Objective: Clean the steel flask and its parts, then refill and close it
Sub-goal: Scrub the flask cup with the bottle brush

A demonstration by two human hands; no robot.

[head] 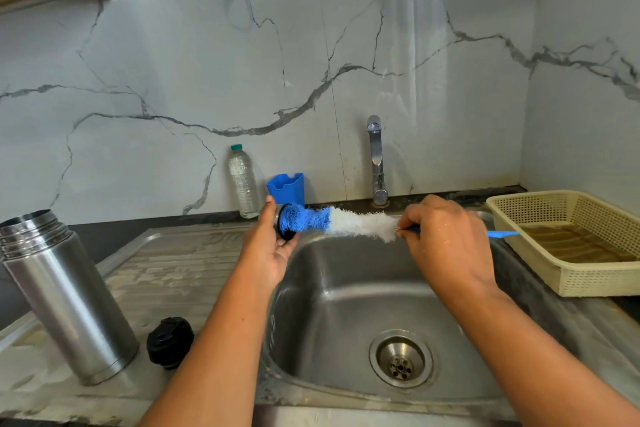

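The open steel flask (65,291) stands upright on the draining board at the left, with a black stopper (169,341) beside its base. Above the sink's back left corner my left hand (270,250) holds a small black flask part (287,235), mostly hidden behind bristles. My right hand (440,239) grips the blue handle of a bottle brush (332,221). The brush lies level, and its blue bristle tip presses against the black part.
The steel sink (346,305) lies below both hands, its tap (375,159) at the back. A clear water bottle (244,182) and a blue holder (285,187) stand by the wall. A cream basket (568,243) sits at the right.
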